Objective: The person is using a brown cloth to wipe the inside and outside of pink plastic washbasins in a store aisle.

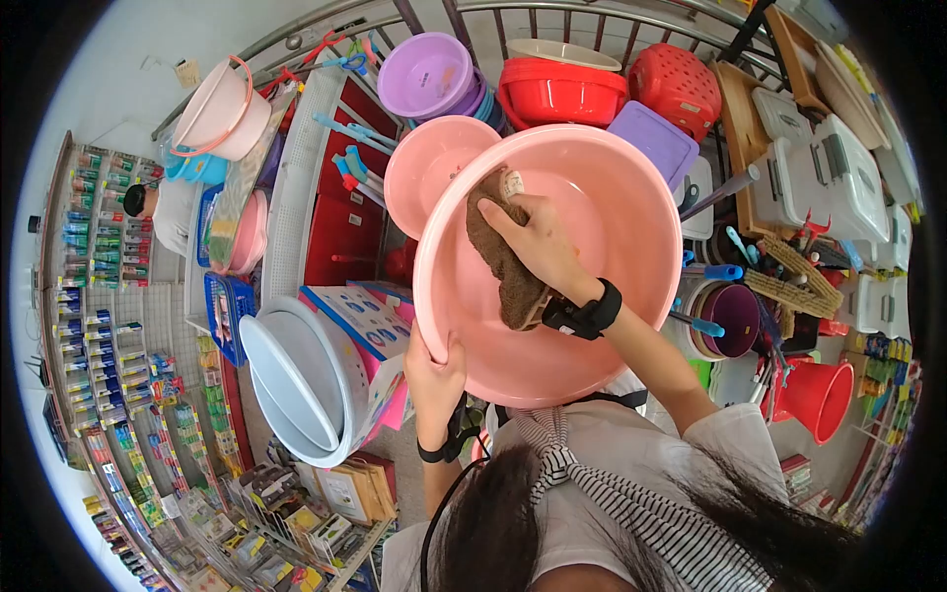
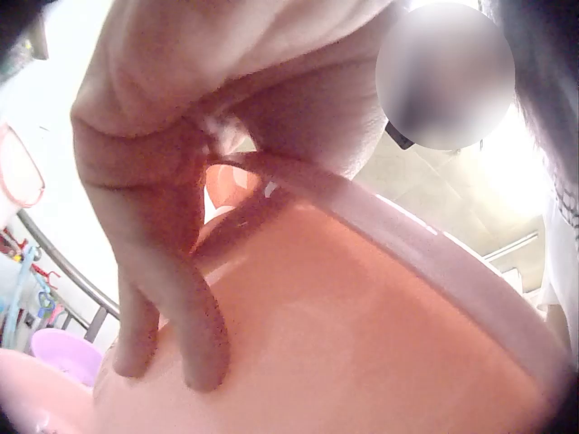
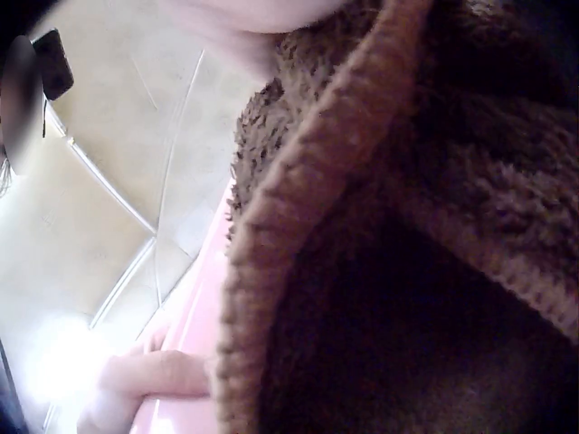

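Observation:
A large pink basin is tilted in front of the person's body, its inside facing up. The left hand grips its rim at the lower left; in the left wrist view the fingers lie along the basin's outer wall. Inside the basin, the right hand holds a brown fluffy cloth bunched against the left inner wall. A pale tag shows at the cloth's top end. In the right wrist view the stitched edge of the cloth fills much of the picture.
Behind stands a smaller pink basin, with purple basins and red basins beyond. At left are a light blue tub and shelves of small packaged goods. Storage boxes and a red bucket are at right.

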The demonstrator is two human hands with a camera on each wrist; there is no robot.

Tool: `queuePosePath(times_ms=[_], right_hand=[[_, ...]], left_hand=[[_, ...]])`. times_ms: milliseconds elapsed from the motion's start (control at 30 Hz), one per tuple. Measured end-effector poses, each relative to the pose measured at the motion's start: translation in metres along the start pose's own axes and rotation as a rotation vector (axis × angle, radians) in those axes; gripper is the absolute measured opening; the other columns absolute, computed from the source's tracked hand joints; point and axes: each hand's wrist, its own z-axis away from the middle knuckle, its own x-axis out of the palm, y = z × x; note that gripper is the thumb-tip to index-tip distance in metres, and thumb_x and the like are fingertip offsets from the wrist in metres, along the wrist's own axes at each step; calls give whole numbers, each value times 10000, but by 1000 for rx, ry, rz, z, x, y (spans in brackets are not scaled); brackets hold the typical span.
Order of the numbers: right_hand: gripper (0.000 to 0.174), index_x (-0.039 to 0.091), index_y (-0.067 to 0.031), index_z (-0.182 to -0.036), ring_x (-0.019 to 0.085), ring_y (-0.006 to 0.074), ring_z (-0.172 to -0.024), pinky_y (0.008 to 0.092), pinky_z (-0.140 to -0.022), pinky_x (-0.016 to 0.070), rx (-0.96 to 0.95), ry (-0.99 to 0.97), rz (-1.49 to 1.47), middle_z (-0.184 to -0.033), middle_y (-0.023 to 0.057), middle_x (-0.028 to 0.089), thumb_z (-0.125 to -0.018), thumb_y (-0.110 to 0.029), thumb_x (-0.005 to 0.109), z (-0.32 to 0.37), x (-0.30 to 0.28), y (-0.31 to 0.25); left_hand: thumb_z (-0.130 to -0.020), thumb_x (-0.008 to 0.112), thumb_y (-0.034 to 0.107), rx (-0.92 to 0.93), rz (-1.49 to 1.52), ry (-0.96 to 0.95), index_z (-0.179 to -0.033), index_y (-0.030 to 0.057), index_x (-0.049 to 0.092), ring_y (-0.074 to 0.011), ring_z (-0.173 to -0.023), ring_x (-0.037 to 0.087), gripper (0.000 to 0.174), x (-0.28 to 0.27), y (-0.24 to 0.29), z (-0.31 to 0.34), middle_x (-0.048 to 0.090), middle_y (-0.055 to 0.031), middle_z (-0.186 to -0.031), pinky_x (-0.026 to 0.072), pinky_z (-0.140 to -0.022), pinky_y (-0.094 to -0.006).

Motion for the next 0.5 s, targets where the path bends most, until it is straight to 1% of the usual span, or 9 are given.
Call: queuePosePath(times_ms=[33,100,167,233,300,367,400,467,500], right_hand=[[330,580,70,-805,558,141,-442,287,-367,431,-55,0,-14,-607,75,572,-945,-228,609,0,1,-2],[341,591,80,-798,570,131,-462,284,-384,436,-76,6,2,-608,80,579,-940,-229,618,4,-1,-8],[317,621,86,-843,580,118,-491,272,-412,443,-170,-85,112,-623,79,597,-935,-217,625,11,-5,-18],[298,636,77,-870,584,110,-511,271,-434,449,-190,-123,116,-630,70,605,-935,-213,623,23,-2,-30],[281,650,67,-896,588,103,-530,269,-457,456,-210,-156,119,-638,61,613,-935,-210,621,23,1,-31],[227,667,25,-975,584,106,-533,285,-488,461,-669,-81,102,-619,61,603,-932,-193,616,16,5,-26],[227,667,25,-975,584,106,-533,285,-488,461,-668,-84,102,-619,61,603,-932,-193,616,15,3,-30],[187,668,-26,-1032,606,149,-532,319,-511,472,-524,90,337,-636,83,609,-924,-168,610,15,-1,-42],[187,668,-26,-1032,606,149,-532,319,-511,472,-525,90,340,-636,83,609,-924,-168,610,14,-2,-41]], left_hand=[[-821,580,-8,6,-7,16,-1182,-48,544,-242,-904,664,364,-1,0,1,672,-203,-972,491,-816,-328],[-821,583,-9,7,-7,30,-1197,-50,540,-234,-913,663,381,-3,0,3,673,-203,-989,492,-820,-325],[-821,585,-11,1,-6,50,-1213,-51,536,-226,-922,662,397,-6,-2,2,675,-203,-1005,492,-823,-322],[-815,587,-18,1,28,33,-1220,-52,531,-209,-923,660,410,-7,-7,-1,675,-208,-1004,493,-821,-316],[-813,586,-19,-8,13,5,-1216,-49,533,-216,-913,664,408,-8,-8,-3,674,-207,-992,495,-815,-318],[-811,586,-19,-16,-3,-21,-1213,-46,534,-223,-902,669,405,-7,-9,-4,673,-207,-981,496,-808,-319],[-811,581,-19,-15,-12,-17,-1201,-42,538,-228,-887,671,393,-6,-12,-5,670,-211,-963,497,-798,-319],[-810,575,-19,-14,-20,-14,-1190,-37,542,-233,-872,673,382,-6,-13,-5,666,-214,-945,497,-787,-320],[-807,571,-16,-2,-12,3,-1178,-32,545,-256,-857,676,372,-5,-10,-5,662,-218,-931,500,-777,-324]])
